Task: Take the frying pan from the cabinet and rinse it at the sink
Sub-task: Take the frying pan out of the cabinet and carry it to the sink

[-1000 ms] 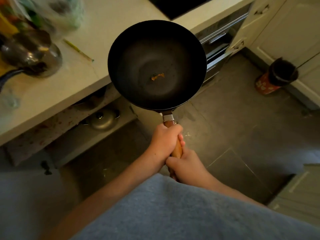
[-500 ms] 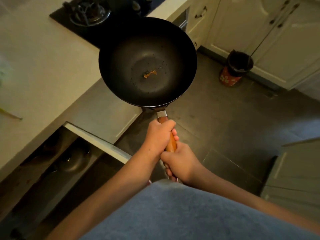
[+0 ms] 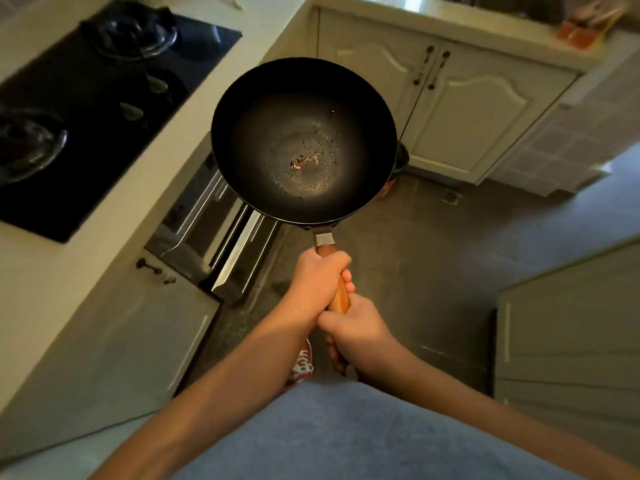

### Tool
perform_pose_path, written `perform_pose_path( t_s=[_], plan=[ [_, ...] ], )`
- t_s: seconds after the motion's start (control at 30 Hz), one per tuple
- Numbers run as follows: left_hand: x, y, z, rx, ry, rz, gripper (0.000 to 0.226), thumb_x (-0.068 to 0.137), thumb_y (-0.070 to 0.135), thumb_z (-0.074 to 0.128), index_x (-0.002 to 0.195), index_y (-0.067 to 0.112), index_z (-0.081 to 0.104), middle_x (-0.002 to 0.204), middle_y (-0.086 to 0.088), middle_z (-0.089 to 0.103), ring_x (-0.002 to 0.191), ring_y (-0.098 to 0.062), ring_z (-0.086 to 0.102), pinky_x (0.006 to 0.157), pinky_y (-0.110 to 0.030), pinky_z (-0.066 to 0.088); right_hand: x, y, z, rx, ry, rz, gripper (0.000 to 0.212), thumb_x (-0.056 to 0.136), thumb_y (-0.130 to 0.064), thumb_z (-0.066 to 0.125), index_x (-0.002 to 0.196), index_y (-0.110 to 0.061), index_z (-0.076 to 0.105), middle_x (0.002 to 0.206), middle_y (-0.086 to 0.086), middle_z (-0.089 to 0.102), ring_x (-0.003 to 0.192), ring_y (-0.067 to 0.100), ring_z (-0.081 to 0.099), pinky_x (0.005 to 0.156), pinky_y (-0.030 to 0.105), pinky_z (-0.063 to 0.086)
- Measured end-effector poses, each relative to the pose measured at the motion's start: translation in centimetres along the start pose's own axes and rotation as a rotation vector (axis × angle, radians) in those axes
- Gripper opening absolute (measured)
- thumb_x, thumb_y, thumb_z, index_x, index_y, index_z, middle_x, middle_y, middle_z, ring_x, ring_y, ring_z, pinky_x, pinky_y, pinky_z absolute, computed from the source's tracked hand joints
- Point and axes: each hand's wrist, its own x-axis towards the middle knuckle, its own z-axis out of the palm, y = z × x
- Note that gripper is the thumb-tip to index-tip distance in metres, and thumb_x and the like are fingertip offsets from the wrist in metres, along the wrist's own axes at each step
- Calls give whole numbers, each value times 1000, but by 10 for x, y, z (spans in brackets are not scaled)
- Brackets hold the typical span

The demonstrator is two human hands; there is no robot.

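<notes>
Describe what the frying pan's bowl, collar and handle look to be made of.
Frying pan bowl: dark matte metal, probably coated or seasoned; dull sheen, no glare. Collar: bright bare metal, silvery shine. Handle: apparently varnished wood, warm orange-brown with a gloss. Left hand and right hand both hold the handle.

We grip the frying pan (image 3: 303, 142) by its wooden handle (image 3: 338, 292), left hand (image 3: 320, 280) above right hand (image 3: 358, 332), at frame centre; hob (image 3: 86, 109) upper left.

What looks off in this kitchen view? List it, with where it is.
The frying pan, held over the floor by the left hand and right hand on its wooden handle, has an orange-brown burnt scrap and dark specks at its centre. Below the hob, a steel drawer stands ajar.
</notes>
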Motion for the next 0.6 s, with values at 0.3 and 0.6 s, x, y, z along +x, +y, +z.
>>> perform_pose_path(
  t_s=[0.3, 0.6],
  plan=[
    [90, 74, 47, 101, -101, -27, 14, 84, 8, 58, 71, 10, 56, 50, -2, 54, 39, -14, 53, 46, -27, 49, 83, -64, -47, 65, 14, 22, 17, 72, -5, 58, 59, -16, 54, 42, -1, 52, 32, 14, 48, 36, 21, 40],
    [182, 130, 130, 194, -74, -16, 7, 88, 8, 58, 80, 8, 57, 54, -2, 56, 42, -12, 56, 45, -24, 50, 175, -115, -136, 68, 4, 62, 3, 75, -10, 58, 73, -11, 57, 44, 2, 53, 33, 18, 48, 36, 25, 41]
  ],
)
